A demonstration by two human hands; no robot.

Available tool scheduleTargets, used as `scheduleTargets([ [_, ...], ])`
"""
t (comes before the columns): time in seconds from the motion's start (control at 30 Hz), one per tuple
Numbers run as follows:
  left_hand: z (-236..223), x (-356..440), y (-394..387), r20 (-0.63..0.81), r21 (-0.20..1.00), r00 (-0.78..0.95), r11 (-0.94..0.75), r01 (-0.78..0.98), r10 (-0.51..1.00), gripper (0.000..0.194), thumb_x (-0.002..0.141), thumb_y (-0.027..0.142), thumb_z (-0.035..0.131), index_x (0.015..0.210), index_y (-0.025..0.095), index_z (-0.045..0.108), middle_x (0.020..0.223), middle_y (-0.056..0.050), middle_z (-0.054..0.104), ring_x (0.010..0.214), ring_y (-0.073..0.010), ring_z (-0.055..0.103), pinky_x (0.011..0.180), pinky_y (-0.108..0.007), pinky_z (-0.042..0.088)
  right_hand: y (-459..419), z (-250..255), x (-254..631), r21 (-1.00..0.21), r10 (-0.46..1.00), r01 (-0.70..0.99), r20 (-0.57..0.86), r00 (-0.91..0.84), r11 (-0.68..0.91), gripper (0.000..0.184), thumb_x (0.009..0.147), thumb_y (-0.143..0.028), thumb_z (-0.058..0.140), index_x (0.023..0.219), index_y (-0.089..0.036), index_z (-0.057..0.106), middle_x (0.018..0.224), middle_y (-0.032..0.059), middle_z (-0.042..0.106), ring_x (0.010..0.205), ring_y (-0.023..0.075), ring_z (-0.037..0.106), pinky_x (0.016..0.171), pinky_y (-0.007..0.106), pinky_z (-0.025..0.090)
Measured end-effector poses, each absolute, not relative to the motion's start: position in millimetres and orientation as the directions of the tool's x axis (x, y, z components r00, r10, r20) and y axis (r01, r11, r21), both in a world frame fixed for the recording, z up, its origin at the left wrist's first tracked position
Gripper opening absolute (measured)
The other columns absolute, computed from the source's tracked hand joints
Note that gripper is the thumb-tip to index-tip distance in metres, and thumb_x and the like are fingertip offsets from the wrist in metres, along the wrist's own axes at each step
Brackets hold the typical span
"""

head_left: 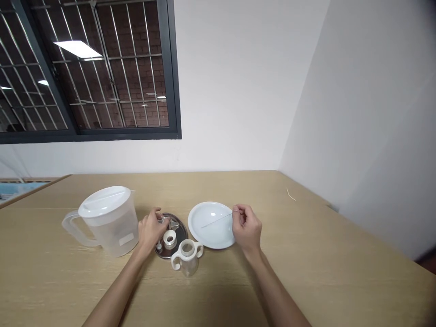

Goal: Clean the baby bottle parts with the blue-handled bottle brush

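While the right hand [247,227] pinches one end of a thin, clear rod [217,220] between thumb and forefinger, its other fingers curled in, the rod's length extends leftward above the white plate [218,240]. The left hand [153,227] is over the far-left part of the round metal tray [181,240], its fingers bent and its fingertips at small clear pieces [174,225] — whether it grips one cannot be told. Also noted on the tray: a pale ring-shaped part [170,240] with a central opening, standing near the middle, and a small knob-like part [158,246] close to the near-left rim. A clear cup with two white handles [188,260] stands upright on the desk [211,295], at the tray's near-right edge and near the plate. To the left of the tray, a translucent pitcher [119,231] stands upright with its white lid [105,202] on, handle pointing left. One pale, thin strand [290,195] lies on the desk, well apart to the right — beyond the right hand. Behind the desk are a white wall [231,91] and a dark-framed, barred window [175,91].
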State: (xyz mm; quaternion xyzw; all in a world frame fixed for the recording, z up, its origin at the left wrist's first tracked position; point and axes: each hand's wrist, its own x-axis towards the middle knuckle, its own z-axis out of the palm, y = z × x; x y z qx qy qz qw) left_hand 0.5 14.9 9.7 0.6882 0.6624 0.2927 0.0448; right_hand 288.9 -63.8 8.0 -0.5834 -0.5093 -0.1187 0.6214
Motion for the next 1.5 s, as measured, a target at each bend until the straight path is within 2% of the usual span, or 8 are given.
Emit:
scheduleTargets([
  [0.13,23,-2,-1,0.395,0.475,-0.043,-0.164,0.865,0.917,0.049,0.079,0.046,0.06,0.121,0.021,0.055,0.102,-0.007,0.075,0.1,-0.0308,0.067,0.084,-0.039,0.045,-63,6,288,-0.602,0.461,0.744,0.769,0.443,0.289,0.027,0.093,-0.039,0.049,0.087,-0.017,0.062,0.066,0.001,0.061,0.053,0.0121,0.049,0.053,0.024,0.04],
  [0.37,43,-3,-17,0.454,0.649,-0.121,-0.235,0.724,0.883,0.052,0.071,0.049,0.07,0.115,0.024,0.057,0.095,-0.004,0.075,0.084,-0.0249,0.07,0.076,-0.037,0.051,-64,5,286,-0.589,0.467,0.757,0.774,0.428,0.282,0.026,0.093,-0.039,0.049,0.086,-0.017,0.062,0.066,0.0009,0.061,0.053,0.0122,0.048,0.053,0.024,0.04],
  [0.5,55,-4,-26,0.545,0.733,-0.201,-0.346,0.586,0.814,0.053,0.068,0.049,0.075,0.111,0.021,0.06,0.094,-0.006,0.074,0.079,-0.0216,0.07,0.079,-0.037,0.054,-64,8,285,-0.571,0.448,0.769,0.79,0.419,0.287,0.025,0.092,-0.037,0.05,0.085,-0.017,0.062,0.066,0.0005,0.06,0.054,0.0124,0.05,0.055,0.024,0.04],
  [0.67,63,1,-33,0.588,0.784,-0.197,-0.493,0.377,0.784,0.049,0.068,0.041,0.08,0.107,0.018,0.061,0.094,-0.008,0.074,0.079,-0.0189,0.07,0.082,-0.036,0.057,-66,11,284,-0.557,0.445,0.775,0.799,0.404,0.298,0.024,0.093,-0.036,0.05,0.084,-0.018,0.061,0.066,0.0005,0.06,0.056,0.0127,0.05,0.056,0.024,0.041],
  [0.87,61,4,-35,0.584,0.812,-0.143,-0.574,0.108,0.799,0.044,0.07,0.035,0.081,0.103,0.016,0.059,0.099,-0.013,0.075,0.089,-0.0232,0.072,0.08,-0.037,0.059,-65,11,284,-0.561,0.442,0.776,0.797,0.411,0.289,0.025,0.093,-0.038,0.049,0.084,-0.018,0.061,0.064,0.0,0.059,0.054,0.0124,0.049,0.054,0.024,0.04],
  [1.07,62,4,-42,0.537,0.84,0.054,-0.527,-0.132,0.842,0.043,0.071,0.031,0.081,0.103,0.018,0.055,0.105,-0.014,0.075,0.101,-0.0269,0.071,0.085,-0.039,0.059,-65,9,285,-0.559,0.436,0.773,0.801,0.411,0.299,0.022,0.092,-0.036,0.051,0.085,-0.017,0.061,0.065,-0.0003,0.059,0.052,0.0114,0.048,0.054,0.024,0.039],
  [1.33,58,6,-45,0.491,0.863,0.113,-0.465,-0.198,0.864,0.046,0.071,0.036,0.081,0.103,0.02,0.052,0.11,-0.015,0.073,0.104,-0.0293,0.07,0.085,-0.04,0.059,-66,11,284,-0.549,0.438,0.774,0.808,0.393,0.317,0.021,0.092,-0.034,0.051,0.084,-0.017,0.061,0.067,0.0009,0.061,0.055,0.0117,0.05,0.055,0.023,0.04],
  [1.5,57,12,-48,0.472,0.868,0.173,-0.421,-0.264,0.865,0.043,0.071,0.031,0.081,0.101,0.019,0.052,0.107,-0.015,0.074,0.099,-0.0279,0.072,0.083,-0.039,0.059,-66,10,284,-0.547,0.437,0.778,0.808,0.394,0.31,0.022,0.092,-0.034,0.05,0.085,-0.017,0.061,0.065,0.0005,0.06,0.053,0.0117,0.048,0.055,0.024,0.04],
])
